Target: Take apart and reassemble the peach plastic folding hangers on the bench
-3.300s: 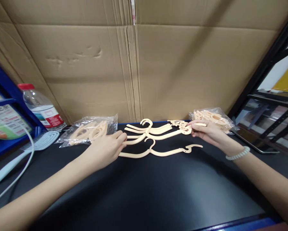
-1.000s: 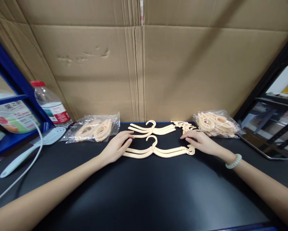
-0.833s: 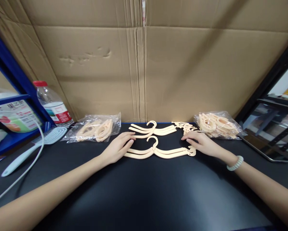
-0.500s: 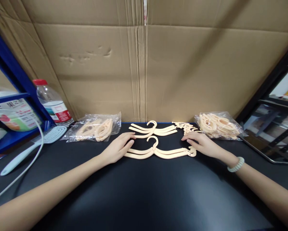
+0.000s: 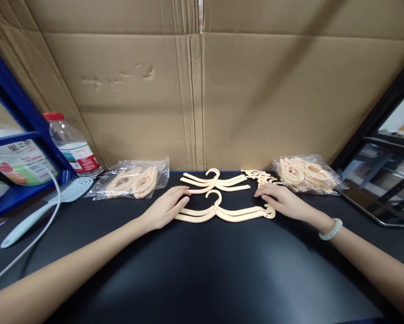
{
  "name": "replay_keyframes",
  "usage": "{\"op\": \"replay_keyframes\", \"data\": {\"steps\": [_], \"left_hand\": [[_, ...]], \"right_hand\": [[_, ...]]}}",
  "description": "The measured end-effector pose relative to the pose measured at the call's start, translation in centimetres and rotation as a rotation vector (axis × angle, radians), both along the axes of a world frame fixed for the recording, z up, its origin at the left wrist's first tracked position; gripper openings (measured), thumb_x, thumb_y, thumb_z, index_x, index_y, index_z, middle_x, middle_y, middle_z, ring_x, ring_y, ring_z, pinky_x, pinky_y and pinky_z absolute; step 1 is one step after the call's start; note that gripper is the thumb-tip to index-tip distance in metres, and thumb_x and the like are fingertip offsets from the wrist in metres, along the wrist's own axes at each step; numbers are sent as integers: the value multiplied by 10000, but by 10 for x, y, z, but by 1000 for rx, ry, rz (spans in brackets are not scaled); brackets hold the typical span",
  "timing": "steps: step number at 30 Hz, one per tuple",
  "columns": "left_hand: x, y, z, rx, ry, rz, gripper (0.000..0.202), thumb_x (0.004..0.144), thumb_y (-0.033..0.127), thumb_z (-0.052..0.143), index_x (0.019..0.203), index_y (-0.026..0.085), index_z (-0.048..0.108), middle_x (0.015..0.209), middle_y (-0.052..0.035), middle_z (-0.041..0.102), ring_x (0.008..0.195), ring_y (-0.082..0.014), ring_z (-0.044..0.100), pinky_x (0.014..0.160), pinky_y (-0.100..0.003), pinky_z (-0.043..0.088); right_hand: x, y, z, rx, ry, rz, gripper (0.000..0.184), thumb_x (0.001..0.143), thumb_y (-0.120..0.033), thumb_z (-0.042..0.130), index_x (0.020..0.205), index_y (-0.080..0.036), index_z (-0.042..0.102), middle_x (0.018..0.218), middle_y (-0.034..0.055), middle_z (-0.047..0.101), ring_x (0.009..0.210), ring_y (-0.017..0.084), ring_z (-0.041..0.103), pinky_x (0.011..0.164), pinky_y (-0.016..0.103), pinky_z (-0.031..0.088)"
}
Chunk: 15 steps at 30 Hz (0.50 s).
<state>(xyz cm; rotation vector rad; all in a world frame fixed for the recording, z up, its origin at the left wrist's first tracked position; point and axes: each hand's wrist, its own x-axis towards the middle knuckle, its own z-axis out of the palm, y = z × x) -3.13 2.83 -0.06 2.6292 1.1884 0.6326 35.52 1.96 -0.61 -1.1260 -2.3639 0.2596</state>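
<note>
Folding cream hangers lie on the black table [image 5: 202, 270]. One hanger [image 5: 239, 217] is in front with its hook up, and a fanned-out group of hangers [image 5: 229, 183] lies just behind it. My left hand [image 5: 164, 207] rests at their left ends, thumb and fingers apart, covering the front hanger's left tip; it does not grip anything visibly. My right hand [image 5: 279, 200] lies palm down with loosely bent fingers, beside the front hanger's right end. A small hooked cream piece [image 5: 269, 211] shows under it. Behind that hand is a pile of loose cream hooks [image 5: 259, 175].
Clear plastic bags of cream hanger parts stand at the back, a left bag [image 5: 131, 180] and a right bag [image 5: 306, 174]. On the left are a pale blue hairbrush [image 5: 74, 190], a white cable [image 5: 43, 229] and a red-capped bottle [image 5: 75, 148]. Cardboard [image 5: 137, 99] walls the back.
The lowest right arm of the rear hangers has swung slightly toward me, apart from the others. Both hands stay nearly where they were; the view has shifted a little.
</note>
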Motion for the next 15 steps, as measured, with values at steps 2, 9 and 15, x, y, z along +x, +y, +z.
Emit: {"op": "replay_keyframes", "data": {"steps": [2, 9, 15], "left_hand": [[0, 0, 1, -6, 1, 1, 374, 991, 376, 300, 1156, 172, 567, 1315, -113, 544, 1270, -221, 463, 1093, -410, 358], [1, -1, 2, -8, -3, 4, 377, 988, 374, 306, 1155, 168, 574, 1316, -116, 551, 1272, -228, 464, 1092, -425, 357], [0, 2, -2, 7, -25, 1, 392, 982, 400, 306, 1154, 175, 576, 1304, -110, 566, 1256, -244, 481, 1077, -430, 377]], "right_hand": [[0, 0, 0, 6, -3, 2, 275, 929, -262, 405, 989, -215, 669, 1031, 89, 675, 970, 251, 624, 893, 445, 494], [0, 0, 0, 27, -20, 8, 280, 934, -245, 396, 986, -204, 668, 1029, 94, 673, 961, 243, 628, 883, 433, 501], [0, 0, -2, 56, 6, 7, 269, 927, -235, 409, 976, -213, 672, 1007, 74, 687, 947, 230, 639, 873, 411, 512]]}}
